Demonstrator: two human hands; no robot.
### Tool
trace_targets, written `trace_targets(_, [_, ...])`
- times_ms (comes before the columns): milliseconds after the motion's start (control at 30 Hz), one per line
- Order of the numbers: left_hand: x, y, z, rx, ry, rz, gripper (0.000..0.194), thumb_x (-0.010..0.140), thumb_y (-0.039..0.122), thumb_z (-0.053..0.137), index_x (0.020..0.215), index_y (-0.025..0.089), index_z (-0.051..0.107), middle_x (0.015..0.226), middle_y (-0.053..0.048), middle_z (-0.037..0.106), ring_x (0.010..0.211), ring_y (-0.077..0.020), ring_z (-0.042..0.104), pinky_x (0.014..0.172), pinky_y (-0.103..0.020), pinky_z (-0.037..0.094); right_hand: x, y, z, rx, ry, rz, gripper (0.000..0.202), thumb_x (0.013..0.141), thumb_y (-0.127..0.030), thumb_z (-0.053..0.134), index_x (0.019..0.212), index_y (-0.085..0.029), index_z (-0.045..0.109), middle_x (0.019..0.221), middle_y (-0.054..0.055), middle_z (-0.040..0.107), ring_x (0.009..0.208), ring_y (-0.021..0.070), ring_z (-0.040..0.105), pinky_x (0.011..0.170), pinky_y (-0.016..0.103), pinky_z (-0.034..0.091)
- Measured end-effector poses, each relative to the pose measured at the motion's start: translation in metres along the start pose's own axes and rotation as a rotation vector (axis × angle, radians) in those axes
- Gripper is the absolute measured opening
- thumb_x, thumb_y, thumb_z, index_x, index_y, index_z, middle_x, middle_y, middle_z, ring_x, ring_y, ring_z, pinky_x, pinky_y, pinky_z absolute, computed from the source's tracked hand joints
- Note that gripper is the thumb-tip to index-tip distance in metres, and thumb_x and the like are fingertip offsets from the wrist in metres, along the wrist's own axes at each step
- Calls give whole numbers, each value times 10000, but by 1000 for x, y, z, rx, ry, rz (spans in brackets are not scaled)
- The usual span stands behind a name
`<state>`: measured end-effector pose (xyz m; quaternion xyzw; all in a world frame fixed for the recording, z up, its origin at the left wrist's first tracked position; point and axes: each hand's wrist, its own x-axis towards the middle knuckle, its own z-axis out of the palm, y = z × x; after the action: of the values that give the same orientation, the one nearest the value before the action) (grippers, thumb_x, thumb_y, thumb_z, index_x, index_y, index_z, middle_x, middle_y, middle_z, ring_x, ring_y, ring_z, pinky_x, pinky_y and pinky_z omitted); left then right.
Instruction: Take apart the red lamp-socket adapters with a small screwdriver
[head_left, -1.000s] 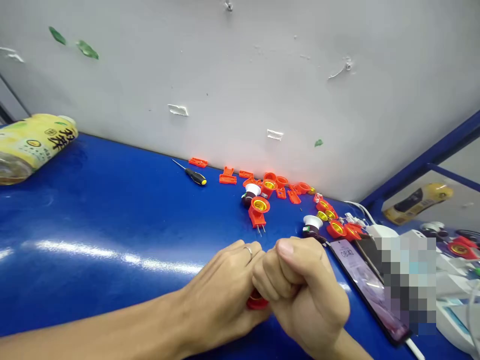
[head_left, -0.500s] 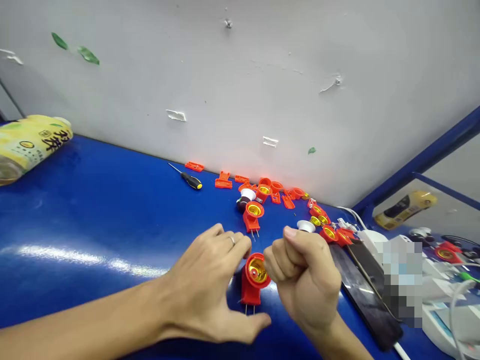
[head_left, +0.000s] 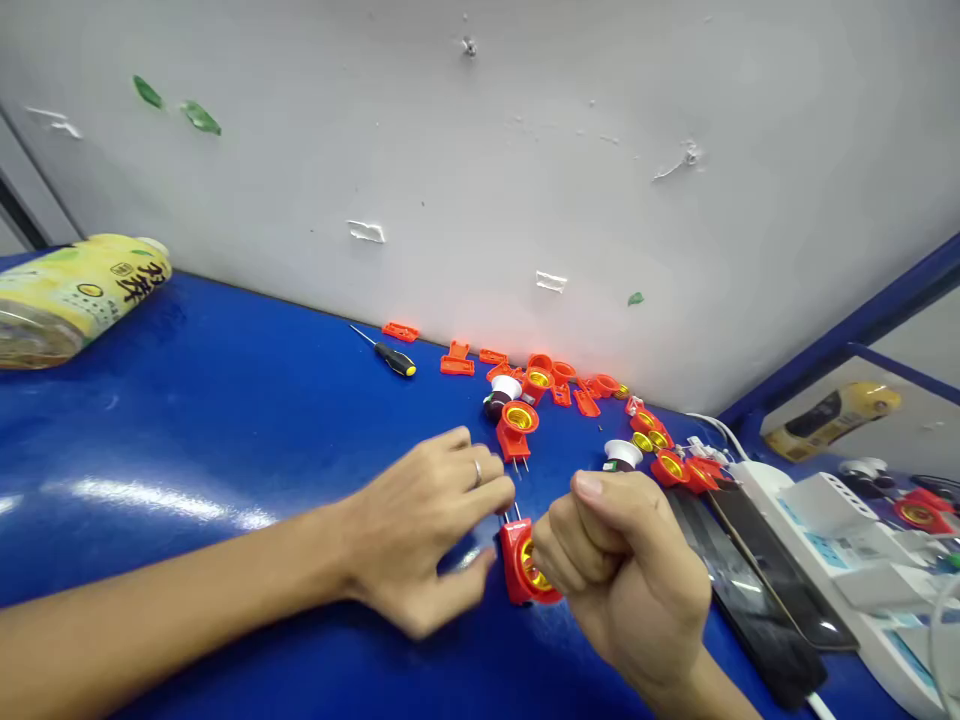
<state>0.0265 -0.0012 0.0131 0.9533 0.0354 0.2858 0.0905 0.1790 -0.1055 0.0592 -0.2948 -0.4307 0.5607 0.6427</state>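
A red plug-in lamp holder (head_left: 514, 562) with a gold threaded socket lies on the blue table between my hands. Its two metal prongs point away from me and its socket faces right. My left hand (head_left: 427, 535), a ring on one finger, is just left of it, thumb spread from bent fingers; the fingertips come close to the prongs. Closed in a fist with the thumb on top, my right hand (head_left: 630, 575) overlaps the lamp holder's right edge in view. Whatever its fingers hold is hidden. Beyond the hands sits another red lamp holder (head_left: 516, 436).
A screwdriver (head_left: 394, 360) and several red plastic covers (head_left: 457, 360) lie along the wall. At right are more lamp holders (head_left: 670, 467), a white-topped black piece (head_left: 622, 454), dark phones (head_left: 739, 580) and a white power strip (head_left: 832, 550). A yellow bottle (head_left: 90, 295) lies at left.
The near lamp holder has turned round: its prongs pointed towards me and now point away. My left thumb has drawn back from it, while my right hand stays in a fist.
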Motion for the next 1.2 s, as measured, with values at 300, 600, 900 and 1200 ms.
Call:
trace_targets(300, [10,41,24,-16,-213,-467,251,794,388,730,813,210,554,822,-40,695,777,-285,677,765,-425,472,-6,12,11,-2,-12,-97,575,918,-312,594,500,-203,214,432,-81,163,392,49,155,405,259,141])
trace_targets(600, [3,-4,1,-71,-190,-103,308,823,303,709,1076,166,600,940,-61,695,855,-247,660,843,-388,450,3,0,-3,-44,179,-76,601,871,-337,652,525,-217,175,448,-84,122,415,65,107,404,291,118])
trace_targets(900, [2,-18,10,170,-162,-73,295,972,473,637,963,179,616,857,-58,702,763,-232,643,743,-365,416,4,-3,-3,-57,155,-27,633,867,-338,661,512,-212,152,439,-85,117,410,61,110,399,284,113])
trace_targets(1200, [-2,26,14,106,-32,-209,382,751,568,695,779,212,561,670,-2,628,587,-215,588,648,-376,413,3,-1,-4,-17,171,-46,623,872,-340,658,517,-214,162,446,-89,122,412,60,106,406,275,138])
